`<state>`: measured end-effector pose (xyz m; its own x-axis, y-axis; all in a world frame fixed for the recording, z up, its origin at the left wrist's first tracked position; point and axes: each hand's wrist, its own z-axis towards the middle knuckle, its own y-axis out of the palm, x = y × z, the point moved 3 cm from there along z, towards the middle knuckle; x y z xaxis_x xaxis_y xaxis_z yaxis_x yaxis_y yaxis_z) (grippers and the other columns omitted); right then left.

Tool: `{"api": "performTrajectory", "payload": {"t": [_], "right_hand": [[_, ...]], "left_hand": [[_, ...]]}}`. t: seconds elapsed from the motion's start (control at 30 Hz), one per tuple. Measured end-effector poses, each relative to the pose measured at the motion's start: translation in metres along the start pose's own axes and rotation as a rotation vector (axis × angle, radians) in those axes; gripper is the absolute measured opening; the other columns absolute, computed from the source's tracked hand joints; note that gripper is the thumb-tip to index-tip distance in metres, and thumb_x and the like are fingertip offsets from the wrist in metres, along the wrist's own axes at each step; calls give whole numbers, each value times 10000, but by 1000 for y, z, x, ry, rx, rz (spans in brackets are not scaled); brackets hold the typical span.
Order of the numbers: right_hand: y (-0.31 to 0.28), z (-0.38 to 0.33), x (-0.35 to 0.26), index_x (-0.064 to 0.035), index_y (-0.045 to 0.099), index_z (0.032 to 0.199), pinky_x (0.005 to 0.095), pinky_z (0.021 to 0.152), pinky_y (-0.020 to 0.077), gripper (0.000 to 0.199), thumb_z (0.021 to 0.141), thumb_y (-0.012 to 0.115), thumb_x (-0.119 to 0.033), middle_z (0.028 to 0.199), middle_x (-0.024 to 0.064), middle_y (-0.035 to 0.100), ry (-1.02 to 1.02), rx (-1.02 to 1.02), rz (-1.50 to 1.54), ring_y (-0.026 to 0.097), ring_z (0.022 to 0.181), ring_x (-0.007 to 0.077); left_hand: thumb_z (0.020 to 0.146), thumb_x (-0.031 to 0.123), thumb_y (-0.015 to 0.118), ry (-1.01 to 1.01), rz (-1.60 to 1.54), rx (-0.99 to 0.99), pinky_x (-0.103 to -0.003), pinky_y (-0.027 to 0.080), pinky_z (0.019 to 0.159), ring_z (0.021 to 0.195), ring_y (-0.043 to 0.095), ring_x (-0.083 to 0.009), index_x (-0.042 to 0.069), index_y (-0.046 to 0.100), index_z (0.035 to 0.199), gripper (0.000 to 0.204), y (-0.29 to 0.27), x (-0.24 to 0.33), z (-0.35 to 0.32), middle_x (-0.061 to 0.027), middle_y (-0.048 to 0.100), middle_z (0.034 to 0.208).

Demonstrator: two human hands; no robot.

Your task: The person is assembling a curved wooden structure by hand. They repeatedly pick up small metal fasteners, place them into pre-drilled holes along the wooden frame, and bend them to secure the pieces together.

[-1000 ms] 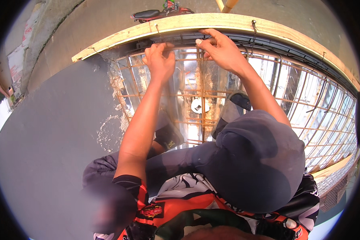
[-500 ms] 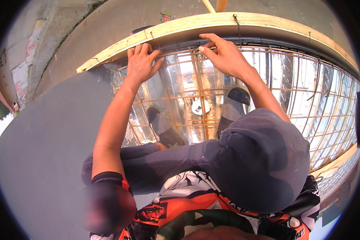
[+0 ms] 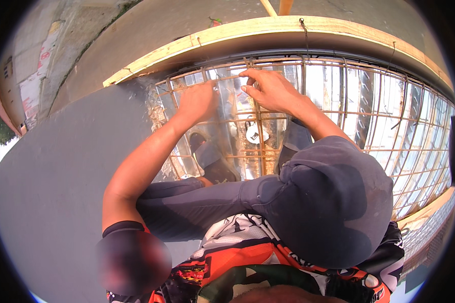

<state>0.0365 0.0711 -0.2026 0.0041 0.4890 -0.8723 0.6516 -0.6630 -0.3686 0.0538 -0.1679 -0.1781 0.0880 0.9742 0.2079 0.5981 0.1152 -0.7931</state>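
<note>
Directly beneath both hands lies the rebar grid (image 3: 338,126). Left hand (image 3: 199,101) is clasped over a bar; right hand (image 3: 270,91) pinches a crossing just beside it, fingers together.

rebar grid (image 3: 338,131) blocks, narrow gaps between

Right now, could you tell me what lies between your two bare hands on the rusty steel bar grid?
In the head view, only crossing bars of the rusty steel bar grid lie between the left hand and the right hand; nothing else.
</note>
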Motion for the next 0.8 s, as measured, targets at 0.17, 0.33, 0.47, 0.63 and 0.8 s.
{"api": "performTrajectory", "payload": {"t": [0.17,0.33,0.47,0.63,0.8], "right_hand": [[42,14,16,-30,671,1455,496,1007,571,464,1082,612,-300,1209,236,795,108,1,185,759,1120,411],[54,30,7,-37,674,1475,474,1057,561,515,1034,619,-298,1177,237,808,241,-45,328,766,1166,395],[73,51,17,-33,725,1412,472,1048,570,460,1014,623,-242,1184,242,806,215,-74,263,770,1163,389],[61,56,34,-27,779,1326,496,1035,582,385,991,623,-135,1157,244,806,183,30,148,768,1154,402],[12,66,8,-1,780,1207,521,975,596,334,900,649,-5,1124,272,794,6,48,-306,767,1078,450]], "left_hand": [[1157,174,529,-537,-1296,-107,-402,612,877,909,642,-163,30,421,1674,547,54,38,-10,-56,679,1124],[1174,114,466,-439,-1352,-91,-363,622,895,1096,581,-137,145,377,1708,542,68,74,-36,-54,622,1247],[1173,140,482,-387,-1189,-99,-351,620,948,1339,552,-141,114,387,1694,530,90,66,-40,-103,627,1397],[1144,242,614,-219,-765,-206,-325,637,874,1258,684,-176,-1,575,1531,459,32,55,-31,-127,709,1324],[1099,264,734,-281,-904,32,-278,603,748,927,721,-114,17,695,1198,269,-13,-16,4,-42,737,1014]]}}
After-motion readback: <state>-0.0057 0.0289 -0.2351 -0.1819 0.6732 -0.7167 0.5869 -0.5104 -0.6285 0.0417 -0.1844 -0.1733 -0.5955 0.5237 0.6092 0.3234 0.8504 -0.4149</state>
